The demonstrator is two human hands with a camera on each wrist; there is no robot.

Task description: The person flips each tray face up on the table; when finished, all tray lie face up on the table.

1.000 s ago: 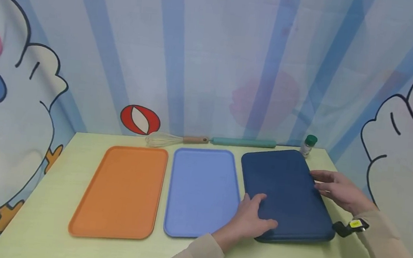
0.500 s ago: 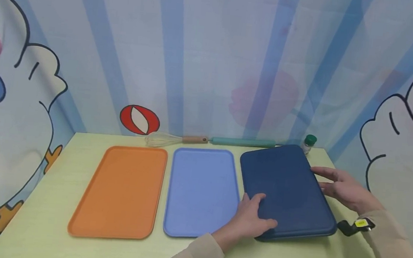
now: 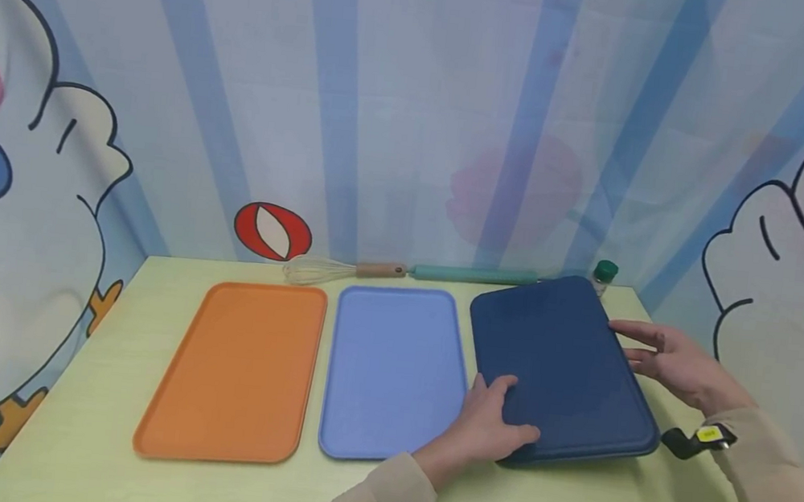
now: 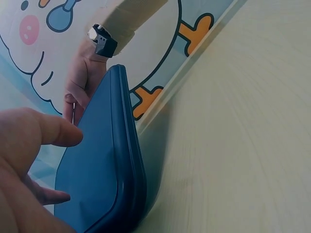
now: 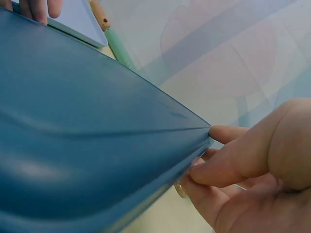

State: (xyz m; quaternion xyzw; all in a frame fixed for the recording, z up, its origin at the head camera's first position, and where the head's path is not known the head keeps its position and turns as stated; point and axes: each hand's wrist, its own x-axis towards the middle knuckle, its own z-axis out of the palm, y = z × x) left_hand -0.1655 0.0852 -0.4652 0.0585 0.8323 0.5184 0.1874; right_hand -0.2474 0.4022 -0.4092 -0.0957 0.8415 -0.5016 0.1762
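A dark blue tray [image 3: 565,372] with a rounded rim lies at the right of the table, tilted so that its right side is raised. My right hand [image 3: 684,371] holds that raised edge; in the right wrist view its thumb and fingers [image 5: 228,160] meet at the rim. My left hand [image 3: 487,429] rests at the tray's left edge, fingers and thumb spread over the surface. Seen from the left wrist, a seam runs along the side of the dark tray [image 4: 99,160]. What lies beneath it is mostly hidden.
Left of the dark tray are a light blue tray [image 3: 393,375] and an orange tray [image 3: 238,372]. Along the back edge lie a whisk [image 3: 342,271] and a green rolling pin [image 3: 472,275]. A green-capped jar [image 3: 604,275] stands behind the dark tray.
The dark blue tray's right side has risen and its tilt has grown. My right hand has moved up and slightly right with the edge; the left hand has stayed put.
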